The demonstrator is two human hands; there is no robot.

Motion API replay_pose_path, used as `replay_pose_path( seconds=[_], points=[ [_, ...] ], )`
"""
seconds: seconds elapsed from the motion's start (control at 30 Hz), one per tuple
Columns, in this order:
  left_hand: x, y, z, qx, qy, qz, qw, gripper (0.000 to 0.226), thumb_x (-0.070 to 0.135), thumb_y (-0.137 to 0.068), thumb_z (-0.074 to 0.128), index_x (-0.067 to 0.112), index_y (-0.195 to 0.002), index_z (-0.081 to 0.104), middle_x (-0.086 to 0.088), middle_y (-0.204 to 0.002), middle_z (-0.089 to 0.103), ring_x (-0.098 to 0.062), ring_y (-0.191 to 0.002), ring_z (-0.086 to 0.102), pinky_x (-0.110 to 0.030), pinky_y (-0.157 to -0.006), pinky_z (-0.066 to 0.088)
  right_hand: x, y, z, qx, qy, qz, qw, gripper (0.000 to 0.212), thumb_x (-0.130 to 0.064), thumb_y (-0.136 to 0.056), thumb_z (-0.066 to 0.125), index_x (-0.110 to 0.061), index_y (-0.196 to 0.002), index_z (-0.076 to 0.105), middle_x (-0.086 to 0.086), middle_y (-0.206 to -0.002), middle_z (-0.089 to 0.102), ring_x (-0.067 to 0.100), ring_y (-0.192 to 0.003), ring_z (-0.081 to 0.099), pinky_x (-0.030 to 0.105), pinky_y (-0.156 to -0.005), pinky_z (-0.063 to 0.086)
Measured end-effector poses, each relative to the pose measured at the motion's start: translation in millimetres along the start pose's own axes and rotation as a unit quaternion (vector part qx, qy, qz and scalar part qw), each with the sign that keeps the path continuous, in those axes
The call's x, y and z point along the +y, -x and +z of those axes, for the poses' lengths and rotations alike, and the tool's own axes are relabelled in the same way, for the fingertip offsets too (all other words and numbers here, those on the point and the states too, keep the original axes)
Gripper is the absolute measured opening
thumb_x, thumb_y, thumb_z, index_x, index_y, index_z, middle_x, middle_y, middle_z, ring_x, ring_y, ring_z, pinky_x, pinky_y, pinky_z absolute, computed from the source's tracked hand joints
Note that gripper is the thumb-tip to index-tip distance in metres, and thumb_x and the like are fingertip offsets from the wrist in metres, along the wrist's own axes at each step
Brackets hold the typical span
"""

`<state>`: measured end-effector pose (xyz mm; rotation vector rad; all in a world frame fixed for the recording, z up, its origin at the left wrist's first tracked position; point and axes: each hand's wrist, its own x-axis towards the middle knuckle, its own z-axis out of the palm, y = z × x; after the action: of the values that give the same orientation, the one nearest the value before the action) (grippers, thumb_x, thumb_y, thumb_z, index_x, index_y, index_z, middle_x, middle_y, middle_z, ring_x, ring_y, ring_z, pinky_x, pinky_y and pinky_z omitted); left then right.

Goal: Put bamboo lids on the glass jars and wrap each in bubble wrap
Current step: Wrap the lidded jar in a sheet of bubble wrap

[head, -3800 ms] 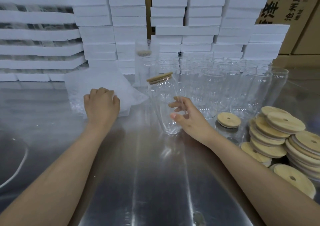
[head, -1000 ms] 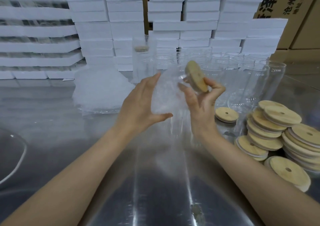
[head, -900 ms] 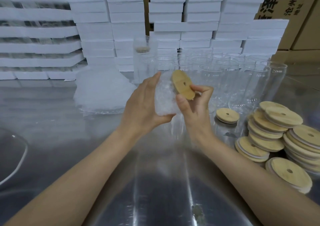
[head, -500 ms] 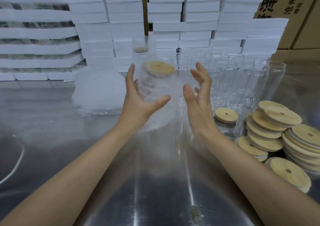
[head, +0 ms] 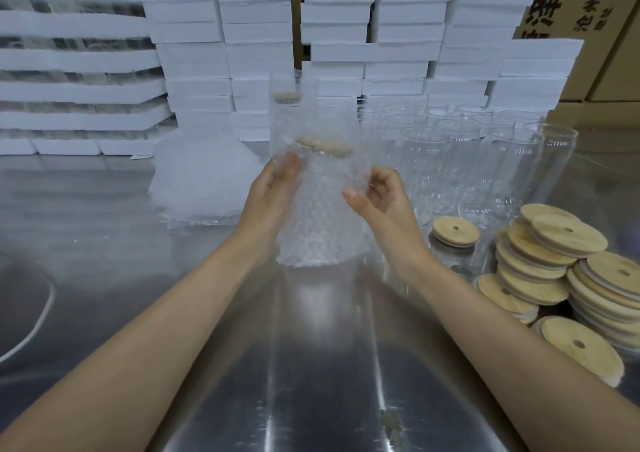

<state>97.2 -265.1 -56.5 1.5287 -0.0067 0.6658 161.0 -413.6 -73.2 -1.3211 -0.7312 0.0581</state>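
- Holding one jar [head: 320, 209] up over the middle of the steel table [head: 311, 365], upright, bamboo lid [head: 325, 145] already seated on top.
- Swathed nearly all round in a bubble wrap sheet [head: 311, 247], standing up past the lid.
- Gripping from the left with the left hand [head: 272, 198], fingers curled round behind the wrap.
- Pinching the sheet's right edge with the right hand [head: 381, 202], fingers curled in, thumb pointing at the jar; cannot tell how firm a pinch.
- Judging by that: lidding done on this one, wrap close to closed, loose edge yet to be tucked.
- Standing on the far side, just behind: one finished wrapped jar [head: 285, 105], lid showing through.
- Waiting far and right: a crowd of bare glass jars [head: 467, 160], no lids, no wrap.
- Stacked near right: plenty of loose lids [head: 554, 268], with a single lid [head: 456, 230] just left of the pile.
- Heaped to the left: spare wrap sheets [head: 204, 177].
- Early days, by the look of it: one done, one in hand, a whole batch to go.
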Motion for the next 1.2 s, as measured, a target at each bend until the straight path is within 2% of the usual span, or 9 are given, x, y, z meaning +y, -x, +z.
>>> replay_pose_path(
  seconds=[0.07, 0.17, 0.3, 0.47, 0.57, 0.8, 0.9, 1.03, 1.2],
  points=[
    [0, -5, -10, -0.039, -0.002, 0.010, 0.999, 0.089, 0.064, -0.070, 0.062, 0.010, -0.139, 0.043, -0.010, -0.135, 0.056, -0.024, -0.124, 0.055, -0.048, -0.107, 0.041, -4, -2, -3, 0.009, -0.036, 0.007, 0.999, 0.027, -0.018, -0.091, 0.062, -0.028, -0.111, 0.047, -0.022, -0.105, 0.063, -0.016, -0.094, 0.059, 0.007, -0.080, 0.046],
    [2, -9, -18, -0.112, -0.059, 0.002, 0.992, 0.127, 0.073, -0.044, 0.078, 0.010, -0.144, 0.032, -0.011, -0.141, 0.050, -0.023, -0.129, 0.050, -0.044, -0.107, 0.041, -11, -7, -5, 0.034, -0.052, 0.008, 0.998, 0.023, -0.012, -0.090, 0.063, -0.026, -0.107, 0.055, -0.016, -0.094, 0.070, -0.005, -0.088, 0.063, 0.012, -0.076, 0.046],
    [-4, -5, -17, -0.119, -0.123, 0.005, 0.985, 0.103, 0.053, -0.052, 0.085, 0.016, -0.138, 0.042, 0.001, -0.128, 0.061, -0.009, -0.117, 0.059, -0.036, -0.103, 0.047, -20, -7, -4, 0.076, -0.094, -0.005, 0.993, 0.015, -0.006, -0.089, 0.066, -0.019, -0.084, 0.060, -0.002, -0.092, 0.067, 0.014, -0.094, 0.061, 0.035, -0.091, 0.046],
    [1, -6, -22, -0.174, -0.130, 0.015, 0.976, 0.118, 0.070, -0.045, 0.081, 0.024, -0.143, 0.034, 0.007, -0.140, 0.051, -0.004, -0.128, 0.049, -0.022, -0.105, 0.040, -24, -8, -7, 0.037, -0.120, 0.028, 0.992, 0.041, -0.042, -0.076, 0.072, -0.032, -0.113, 0.055, -0.005, -0.118, 0.065, 0.015, -0.118, 0.060, 0.040, -0.104, 0.042],
    [-3, -5, -23, -0.236, -0.138, 0.045, 0.961, 0.080, 0.031, -0.070, 0.084, 0.027, -0.139, 0.044, 0.008, -0.137, 0.056, -0.008, -0.129, 0.050, -0.017, -0.101, 0.041, -23, -4, -5, 0.017, -0.081, 0.029, 0.996, 0.047, -0.044, -0.076, 0.071, -0.037, -0.119, 0.054, -0.002, -0.125, 0.063, 0.016, -0.124, 0.056, 0.045, -0.112, 0.036],
    [11, -18, -46, -0.064, -0.054, 0.016, 0.996, 0.047, 0.043, -0.055, 0.083, 0.033, -0.099, 0.071, 0.009, -0.105, 0.072, -0.017, -0.107, 0.065, -0.035, -0.096, 0.049, -6, 7, 7, 0.018, -0.017, 0.003, 1.000, 0.030, -0.034, -0.091, 0.052, -0.030, -0.121, 0.050, -0.009, -0.106, 0.068, 0.002, -0.108, 0.061, 0.010, -0.092, 0.043],
    [33, -31, -62, 0.026, -0.022, 0.069, 0.997, 0.034, 0.037, -0.060, 0.077, 0.043, -0.093, 0.072, 0.013, -0.101, 0.072, -0.012, -0.102, 0.065, -0.035, -0.096, 0.047, 13, 20, 22, -0.035, 0.048, 0.034, 0.998, 0.026, -0.018, -0.100, 0.051, -0.028, -0.124, 0.048, 0.001, -0.114, 0.062, 0.012, -0.111, 0.058, 0.011, -0.091, 0.039],
    [59, -63, -88, 0.173, -0.014, 0.084, 0.981, 0.065, 0.041, -0.057, 0.084, 0.024, -0.115, 0.060, 0.009, -0.107, 0.067, -0.006, -0.101, 0.065, -0.021, -0.086, 0.050, 19, 19, 37, -0.080, 0.143, 0.028, 0.986, 0.031, -0.014, -0.099, 0.051, -0.026, -0.127, 0.048, -0.003, -0.114, 0.062, 0.006, -0.109, 0.056, 0.020, -0.101, 0.039],
    [58, -138, -99, 0.265, -0.087, 0.085, 0.957, 0.083, 0.030, -0.063, 0.088, 0.013, -0.131, 0.044, -0.002, -0.129, 0.056, -0.014, -0.117, 0.057, -0.037, -0.100, 0.048, 24, 14, 43, -0.135, 0.213, 0.005, 0.968, 0.033, -0.016, -0.100, 0.050, -0.019, -0.133, 0.050, -0.008, -0.113, 0.060, -0.001, -0.110, 0.054, 0.020, -0.103, 0.038]
  ],
)
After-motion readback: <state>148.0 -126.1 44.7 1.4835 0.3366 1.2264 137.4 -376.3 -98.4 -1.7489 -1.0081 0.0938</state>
